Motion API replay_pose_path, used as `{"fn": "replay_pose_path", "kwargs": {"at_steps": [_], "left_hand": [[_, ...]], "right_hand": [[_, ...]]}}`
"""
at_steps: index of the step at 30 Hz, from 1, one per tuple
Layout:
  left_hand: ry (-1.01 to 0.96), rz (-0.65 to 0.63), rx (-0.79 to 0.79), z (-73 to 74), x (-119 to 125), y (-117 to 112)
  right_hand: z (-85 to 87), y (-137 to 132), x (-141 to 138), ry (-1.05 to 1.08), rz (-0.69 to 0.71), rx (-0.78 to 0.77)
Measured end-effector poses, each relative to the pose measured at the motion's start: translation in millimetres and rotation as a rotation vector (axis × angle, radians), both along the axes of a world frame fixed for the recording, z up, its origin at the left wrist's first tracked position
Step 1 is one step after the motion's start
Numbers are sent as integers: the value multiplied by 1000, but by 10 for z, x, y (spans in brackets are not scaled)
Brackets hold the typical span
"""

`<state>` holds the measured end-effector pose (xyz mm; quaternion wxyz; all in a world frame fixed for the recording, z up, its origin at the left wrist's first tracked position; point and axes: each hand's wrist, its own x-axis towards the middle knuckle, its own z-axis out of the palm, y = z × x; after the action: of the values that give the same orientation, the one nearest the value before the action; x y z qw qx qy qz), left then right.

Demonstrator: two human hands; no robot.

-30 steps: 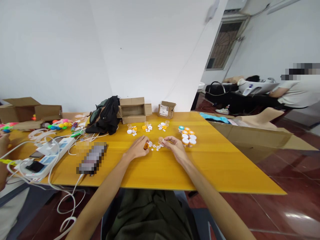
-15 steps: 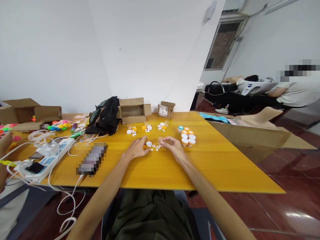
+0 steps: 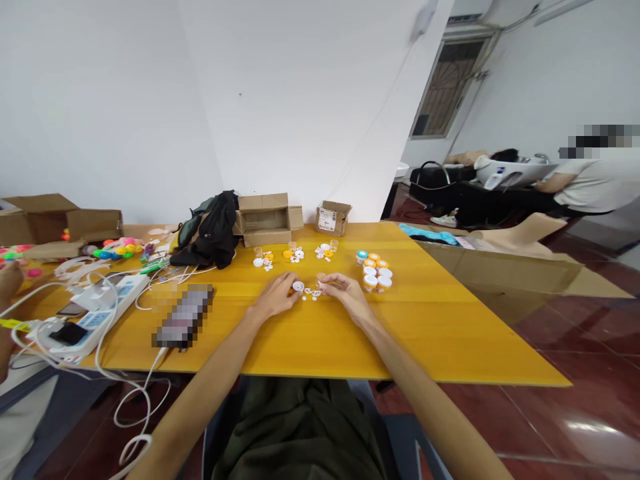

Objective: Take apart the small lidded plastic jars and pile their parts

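Note:
Both my hands rest on the yellow table (image 3: 320, 340) around a small scatter of white plastic pieces (image 3: 311, 293). My left hand (image 3: 276, 297) has its fingers curled, pinching a white round cap (image 3: 298, 287) with an orange piece just beside it. My right hand (image 3: 344, 290) is closed in a pinch on a small clear jar (image 3: 321, 281). To the right of that hand stands a cluster of small jars with orange, white and teal lids (image 3: 375, 270).
Further back lie more groups of white and orange parts (image 3: 294, 255), two open cardboard boxes (image 3: 265, 219), a black bag (image 3: 210, 230). At left sit a power strip with cables (image 3: 95, 313), coloured toys (image 3: 117, 250) and another person's hand (image 3: 10, 280). A person sits at far right (image 3: 595, 183).
My left hand has let the orange piece down and taken the white cap between its fingertips. My right hand has hardly moved.

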<state>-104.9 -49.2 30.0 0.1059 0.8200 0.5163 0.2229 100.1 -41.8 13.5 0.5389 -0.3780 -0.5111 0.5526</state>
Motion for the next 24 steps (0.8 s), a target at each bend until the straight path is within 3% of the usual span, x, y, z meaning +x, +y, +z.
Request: {"fn": "replay_pose_path", "kwargs": {"at_steps": [6,13,18,24], "left_hand": [[-38,90,35,-70,77,8],[-64,102,72,-131,115,20],[-192,-33,180,-104,165,-20],[-250,-205,167,-89,273,-90]], "right_hand": [[-14,3,-8,-43,21,27],[-35,11,-13,-86,63,38],[-55,17,-16,-78,65,48],[-43,9,-28,5,75,21]]}}
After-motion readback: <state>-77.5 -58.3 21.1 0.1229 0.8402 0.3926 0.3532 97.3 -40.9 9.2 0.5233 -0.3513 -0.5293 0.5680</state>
